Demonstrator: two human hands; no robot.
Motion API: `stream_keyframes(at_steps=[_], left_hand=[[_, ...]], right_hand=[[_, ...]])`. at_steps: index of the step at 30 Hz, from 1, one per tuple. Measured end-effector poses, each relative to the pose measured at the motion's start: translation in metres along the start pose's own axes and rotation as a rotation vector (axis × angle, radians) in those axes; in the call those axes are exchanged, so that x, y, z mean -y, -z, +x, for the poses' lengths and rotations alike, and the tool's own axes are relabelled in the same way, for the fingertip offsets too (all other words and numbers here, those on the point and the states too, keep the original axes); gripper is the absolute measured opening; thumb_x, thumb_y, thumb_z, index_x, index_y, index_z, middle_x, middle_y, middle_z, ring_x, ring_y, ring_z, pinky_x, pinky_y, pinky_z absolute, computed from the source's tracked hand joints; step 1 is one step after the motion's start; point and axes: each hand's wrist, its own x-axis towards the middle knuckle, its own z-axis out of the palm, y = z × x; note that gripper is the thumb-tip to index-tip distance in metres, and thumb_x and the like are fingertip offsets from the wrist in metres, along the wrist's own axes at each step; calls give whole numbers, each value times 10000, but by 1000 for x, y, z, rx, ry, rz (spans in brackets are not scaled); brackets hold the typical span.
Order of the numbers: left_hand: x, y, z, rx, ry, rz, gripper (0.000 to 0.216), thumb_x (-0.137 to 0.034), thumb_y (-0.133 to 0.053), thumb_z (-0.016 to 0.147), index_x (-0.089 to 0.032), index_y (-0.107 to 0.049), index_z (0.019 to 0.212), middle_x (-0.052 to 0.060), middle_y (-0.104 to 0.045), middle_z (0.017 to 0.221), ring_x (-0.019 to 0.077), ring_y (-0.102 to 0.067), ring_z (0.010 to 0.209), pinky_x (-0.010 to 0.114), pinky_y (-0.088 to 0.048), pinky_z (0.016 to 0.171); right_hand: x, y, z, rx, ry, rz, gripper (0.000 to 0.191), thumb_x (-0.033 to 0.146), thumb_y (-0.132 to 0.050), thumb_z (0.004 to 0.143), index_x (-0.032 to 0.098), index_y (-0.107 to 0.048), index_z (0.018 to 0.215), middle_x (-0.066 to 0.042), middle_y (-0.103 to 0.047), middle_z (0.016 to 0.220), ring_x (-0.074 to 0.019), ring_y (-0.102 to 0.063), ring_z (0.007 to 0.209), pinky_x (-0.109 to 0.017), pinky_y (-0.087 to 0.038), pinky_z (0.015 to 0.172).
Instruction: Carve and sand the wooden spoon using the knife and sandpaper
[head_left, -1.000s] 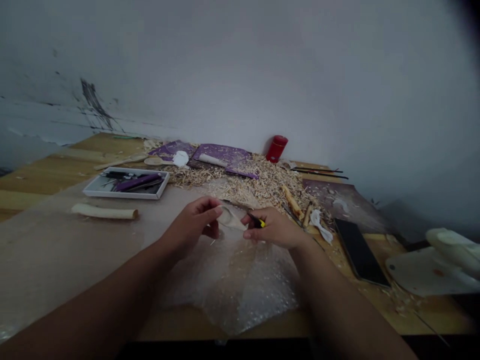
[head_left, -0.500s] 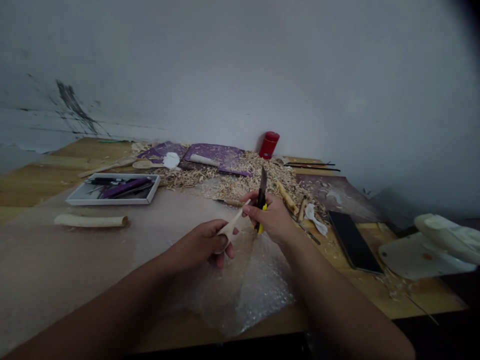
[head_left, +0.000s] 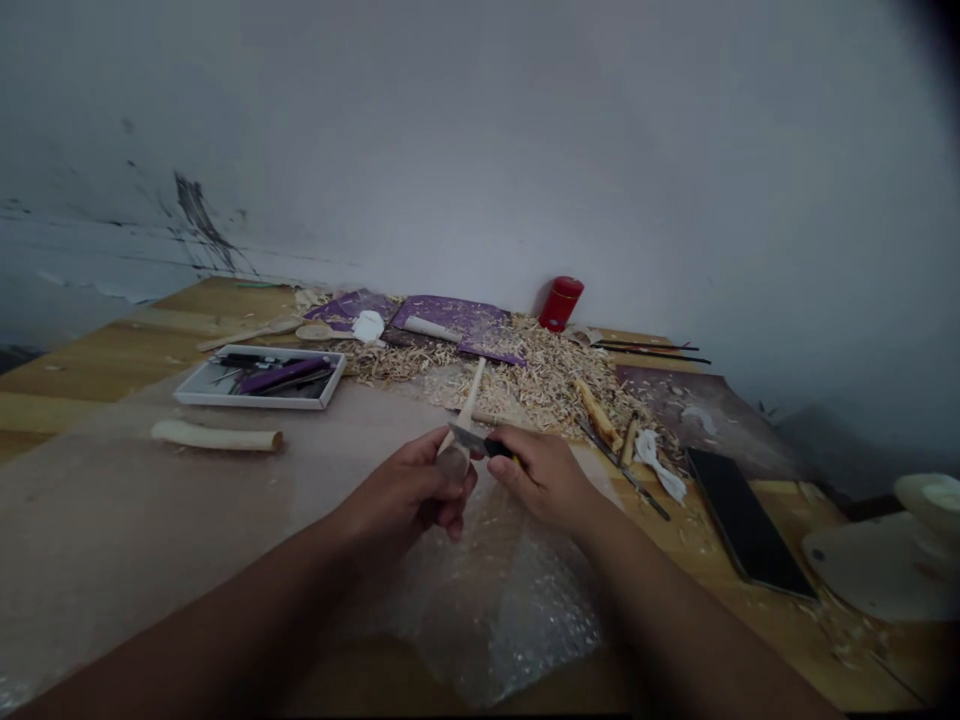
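Note:
My left hand (head_left: 424, 485) is closed around the bowl end of a pale wooden spoon (head_left: 470, 395), whose thin handle points away from me. In my right hand (head_left: 540, 475) is a utility knife (head_left: 495, 447) with a black and yellow grip. Its blade lies across the spoon at the neck, just above the bowl, and appears to touch the wood. Part of the bowl is hidden by my left fingers. Beneath both hands spreads a sheet of bubble wrap (head_left: 525, 610).
Wood shavings (head_left: 555, 370) are heaped behind my hands. Left lie a white tool tray (head_left: 255, 402) and a peeled stick (head_left: 217, 436). A red canister (head_left: 561, 304) stands by the wall. A phone (head_left: 746, 525) and a carving tool (head_left: 634, 480) lie to the right.
My right hand has swung the knife down from upright so its blade now crosses the spoon's neck. The spoon handle now points more straight ahead. The view has shifted slightly left.

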Motion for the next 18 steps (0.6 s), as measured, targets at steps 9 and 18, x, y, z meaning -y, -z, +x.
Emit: stream_keyframes(at_steps=[9,18], left_hand=[[6,6,5,-77,1,359,154,-156,-524,676,-192,-438,799,-94,-409,503,45,-404,351,192,-391,370],[8,-3,4,-274,-17,660,94,-166,-500,659,-170,-475,750,-69,-431,512,55,-413,338,174,-375,297]], right_hand=[[1,-3,-1,69,60,-196,399,492,-250,842,182,-489,765,-11,-537,672,-121,-481,611,-217,-253,543],[1,-4,-1,91,53,-217,422,519,-249,833,187,-497,755,-2,-546,662,-119,-483,591,-219,-227,521]])
